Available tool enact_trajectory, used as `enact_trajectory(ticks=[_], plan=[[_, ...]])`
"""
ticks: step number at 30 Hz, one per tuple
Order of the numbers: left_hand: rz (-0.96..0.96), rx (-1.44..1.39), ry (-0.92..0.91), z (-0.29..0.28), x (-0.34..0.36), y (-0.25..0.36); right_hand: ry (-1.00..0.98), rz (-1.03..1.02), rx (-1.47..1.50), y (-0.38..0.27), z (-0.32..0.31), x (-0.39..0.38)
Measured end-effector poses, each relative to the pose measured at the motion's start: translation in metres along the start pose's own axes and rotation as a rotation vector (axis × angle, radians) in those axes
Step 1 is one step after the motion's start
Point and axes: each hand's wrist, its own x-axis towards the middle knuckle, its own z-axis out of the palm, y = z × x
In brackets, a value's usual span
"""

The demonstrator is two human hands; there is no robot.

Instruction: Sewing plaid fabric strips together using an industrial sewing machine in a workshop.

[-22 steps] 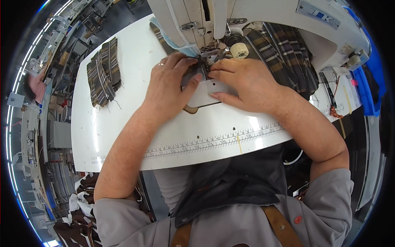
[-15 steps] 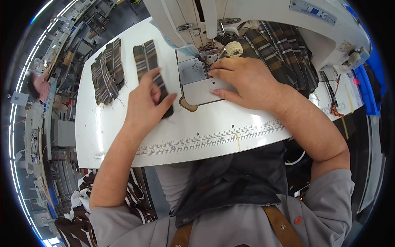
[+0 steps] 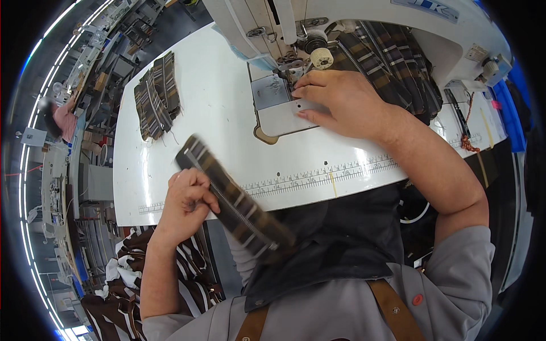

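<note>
Clamped in the left hand (image 3: 185, 199): a long plaid fabric strip with a zipper (image 3: 230, 199), fingers curled round its upper part. Strip runs on a slant from 10 o'clock of the hand down to 4 o'clock, over the near edge of the white table (image 3: 222, 96), its lower end hanging off toward the person's lap. Slightly blurred, so exact finger placement is hard to read.

Sewing machine (image 3: 364, 23) fills the 12 to 1 o'clock part of the view. Bulk of plaid fabric (image 3: 398, 59) bunched behind it at 1 o'clock.

Right hand (image 3: 341, 102) lies flat, fingers together, on the metal plate (image 3: 278, 108) under the needle, fingertips at the presser foot; it grips nothing, only presses down.

Stack of plaid pieces (image 3: 156, 94) lies on the table at 10 o'clock, well apart from both hands.

Printed ruler strip (image 3: 318, 173) follows the table's near edge, between the hands.

Brown-and-white striped cloth (image 3: 136, 261) heaped below the table at 7 o'clock.
</note>
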Motion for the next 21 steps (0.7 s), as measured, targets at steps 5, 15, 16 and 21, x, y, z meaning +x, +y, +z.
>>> enact_trajectory(ticks=[5,15,16,21], plan=[[0.143,-0.111,-0.121,0.013,0.057,0.025,-0.020,0.007,0.045,-0.001,-0.001,0.000],[0.258,0.352,0.175,0.060,0.120,0.054,0.022,-0.081,-0.083,-0.010,-0.010,0.003],[0.258,0.350,0.174,0.060,0.119,0.057,0.019,-0.043,-0.093,-0.010,-0.010,0.003],[0.171,0.616,0.080,0.050,0.116,0.074,-0.035,-0.079,-0.087,-0.010,-0.003,0.000]])
